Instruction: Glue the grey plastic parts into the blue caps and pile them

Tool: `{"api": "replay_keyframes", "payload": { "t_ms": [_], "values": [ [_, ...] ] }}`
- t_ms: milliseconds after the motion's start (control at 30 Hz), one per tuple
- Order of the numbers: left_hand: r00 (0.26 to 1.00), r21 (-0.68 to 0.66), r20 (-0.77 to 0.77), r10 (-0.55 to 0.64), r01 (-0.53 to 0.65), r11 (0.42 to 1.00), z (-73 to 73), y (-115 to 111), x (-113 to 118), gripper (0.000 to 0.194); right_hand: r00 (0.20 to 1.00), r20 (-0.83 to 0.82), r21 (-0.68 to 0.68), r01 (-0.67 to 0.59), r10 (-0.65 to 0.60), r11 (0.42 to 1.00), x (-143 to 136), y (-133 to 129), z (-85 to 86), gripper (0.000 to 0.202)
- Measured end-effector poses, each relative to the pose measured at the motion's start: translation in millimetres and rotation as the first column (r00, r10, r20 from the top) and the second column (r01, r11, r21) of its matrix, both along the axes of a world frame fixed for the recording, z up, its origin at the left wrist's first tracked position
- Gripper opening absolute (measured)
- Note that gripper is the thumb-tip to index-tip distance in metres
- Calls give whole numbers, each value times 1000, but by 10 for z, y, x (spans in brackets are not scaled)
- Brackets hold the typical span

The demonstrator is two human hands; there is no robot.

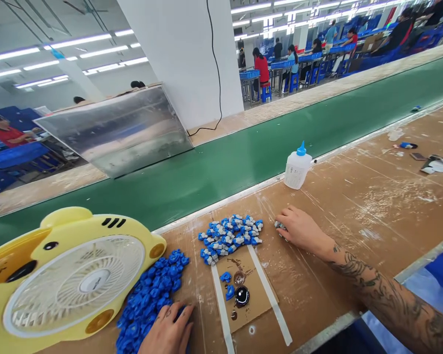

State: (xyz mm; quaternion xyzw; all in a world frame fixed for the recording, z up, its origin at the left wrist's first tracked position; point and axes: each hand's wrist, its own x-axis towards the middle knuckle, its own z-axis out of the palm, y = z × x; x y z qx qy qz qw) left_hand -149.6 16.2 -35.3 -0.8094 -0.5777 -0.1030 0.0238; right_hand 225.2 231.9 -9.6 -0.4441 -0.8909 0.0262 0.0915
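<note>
My left hand (168, 329) lies at the near edge of a heap of small blue plastic parts (157, 280), fingers apart and curving down. A bit of blue shows beneath its fingers. Over on the right, my right hand (300, 228) is closed round a small grey-and-blue part (279, 225), mostly covered by the fingers. Between the hands is a cluster of blue-and-grey joined pieces (231, 236). Below that, a taped cardboard sheet (254, 300) carries two loose blue parts (228, 285) beside a glossy dark round blob (242, 296).
A yellow animal-shaped fan (151, 231) stands at left. A white squeeze bottle (297, 169) with a blue tip is upright by the green conveyor belt (229, 164). Scraps (441, 164) lie far right. A metal panel (121, 128) leans beyond the belt; people sit at distant benches.
</note>
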Motion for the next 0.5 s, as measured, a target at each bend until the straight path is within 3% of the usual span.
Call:
{"api": "replay_keyframes", "payload": {
  "t_ms": [100, 200, 333, 400, 433, 500],
  "values": [
    [998, 34, 3, 67, -67, 997, 9, 53, 196, 34, 1000, 14, -15, 13, -12, 1000, -68, 81, -60, 11],
    [969, 79, 62, 241, -245, 966, 69, 110, 391, 34, 1000, -22, -45, -13, 12, 999, -75, 151, -117, 15],
    [877, 19, 357, 321, -350, 936, 110, 126, 505, 28, 981, -185, -70, -70, 56, 995, 0, 125, -141, 24],
    [739, -52, 553, 385, -431, 901, 114, 86, 538, 27, 928, -365, -106, -120, 74, 987, 35, 7, -132, 30],
    [620, -119, 660, 424, -471, 874, 112, 60, 561, 30, 888, -452, -131, -152, 77, 980, 38, -81, -124, 33],
    [305, -291, 821, 483, -504, 813, 98, 8, 629, 35, 820, -569, -188, -212, 70, 959, 8, -291, -111, 36]
  ]
}}
